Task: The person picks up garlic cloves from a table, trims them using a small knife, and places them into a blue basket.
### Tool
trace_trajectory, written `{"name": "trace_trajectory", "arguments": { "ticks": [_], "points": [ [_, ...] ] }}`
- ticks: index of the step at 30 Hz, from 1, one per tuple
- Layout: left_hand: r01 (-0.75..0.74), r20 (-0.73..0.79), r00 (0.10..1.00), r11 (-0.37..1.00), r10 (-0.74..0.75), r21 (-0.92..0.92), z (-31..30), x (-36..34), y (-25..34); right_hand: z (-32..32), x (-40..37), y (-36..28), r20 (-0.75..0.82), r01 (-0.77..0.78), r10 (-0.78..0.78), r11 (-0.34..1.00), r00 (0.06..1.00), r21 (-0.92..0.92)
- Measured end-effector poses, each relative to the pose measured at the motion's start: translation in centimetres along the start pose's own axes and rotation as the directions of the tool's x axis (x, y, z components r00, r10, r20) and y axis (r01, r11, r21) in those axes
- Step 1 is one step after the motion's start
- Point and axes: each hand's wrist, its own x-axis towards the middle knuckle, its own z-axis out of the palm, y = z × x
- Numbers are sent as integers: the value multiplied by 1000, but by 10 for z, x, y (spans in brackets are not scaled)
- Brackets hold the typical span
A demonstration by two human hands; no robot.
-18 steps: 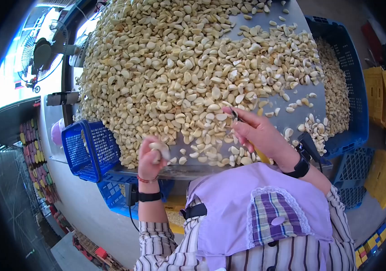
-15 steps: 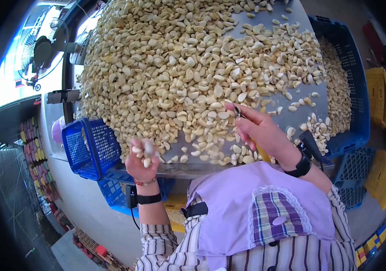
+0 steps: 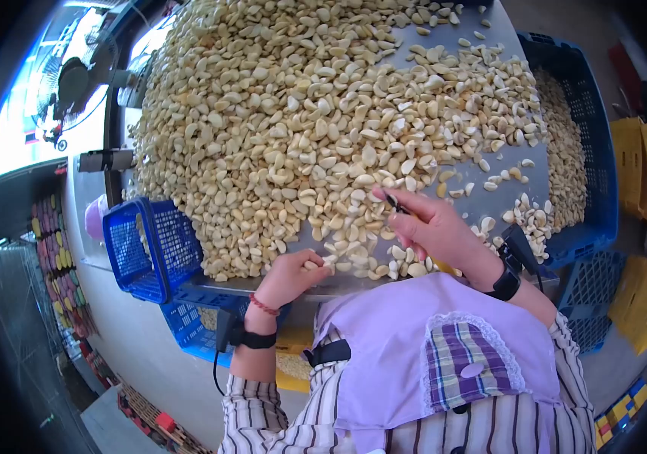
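Note:
A broad heap of pale, peeled cloves that look like garlic [image 3: 285, 151] covers much of the metal table [image 3: 520, 163]. My left hand [image 3: 287, 278] is at the table's front edge, its fingers curled round a few cloves that show at the fingertips. To the right, my right hand [image 3: 435, 227] hovers over the near side of the heap, closed on a small knife [image 3: 392, 201]. The knife's dark tip pokes out past my thumb and index finger, and a bit of yellow handle shows below the palm.
A blue basket [image 3: 158, 250] stands at the table's left corner. A large blue crate [image 3: 600, 151] full of pale pieces is on the right, near yellow crates [image 3: 645, 170]. More crates sit below the table edge. A fan [image 3: 75, 87] is at upper left.
My left hand has moved right along the front edge, turned over from palm up, and closed further round its cloves. My right hand with the knife has barely shifted.

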Motion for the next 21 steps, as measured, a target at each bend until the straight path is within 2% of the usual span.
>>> {"name": "trace_trajectory", "arguments": {
  "ticks": [1, 2, 3, 4, 5, 6, 7, 10, 11, 13, 17, 19, 20, 21],
  "points": [
    [-7, 12, 1000, 1000, 7, 5, -1, 0, -1, 1, -2, -2, 43, 17, -15, 999, 999, -48],
    [48, 46, 998, 927, -33, -372, 0, -3, -3, 1, -4, -3, 90, 31, -22, 995, 996, -98],
    [108, 91, 994, 713, -62, -693, 2, -5, -4, 2, -3, 4, 84, 27, -19, 995, 996, -98],
    [29, 85, 994, 557, 74, -830, 5, -3, -5, 3, 0, 15, 173, 209, -174, 956, 969, -206],
    [27, 83, 994, 557, 76, -830, 7, -3, -1, 4, 3, 21, 279, 390, -312, 874, 908, -291],
    [6, 79, 988, 470, 135, -883, 9, -3, 10, 4, 2, 17, 363, 328, -176, 849, 915, -414],
    [-8, 70, 979, 376, 192, -927, 11, -4, 18, 7, -1, 10, 363, 329, -178, 848, 915, -415],
    [-1, 85, 966, 332, 244, -943, 18, -2, 27, 15, -6, -3, 438, 314, -69, 797, 896, -516],
    [-1, 85, 965, 330, 247, -944, 19, 0, 30, 16, -5, 1, 437, 313, -68, 796, 897, -519],
    [21, 118, 949, 313, 292, -950, 21, 2, 33, 18, -3, 10, 443, 409, -181, 766, 878, -496],
    [48, 125, 957, 284, 260, -958, 29, 1, 38, 19, -1, 10, 448, 389, -153, 774, 881, -499],
    [11, 88, 966, 302, 243, -953, 35, -1, 40, 19, 4, 21, 413, 457, -307, 822, 858, -339],
    [15, 86, 953, 238, 290, -971, 38, 0, 38, 18, 4, 22, 413, 457, -306, 823, 858, -338],
    [15, 85, 954, 238, 289, -971, 42, 3, 34, 18, 3, 20, 385, 353, -230, 891, 894, -287]
  ]
}}
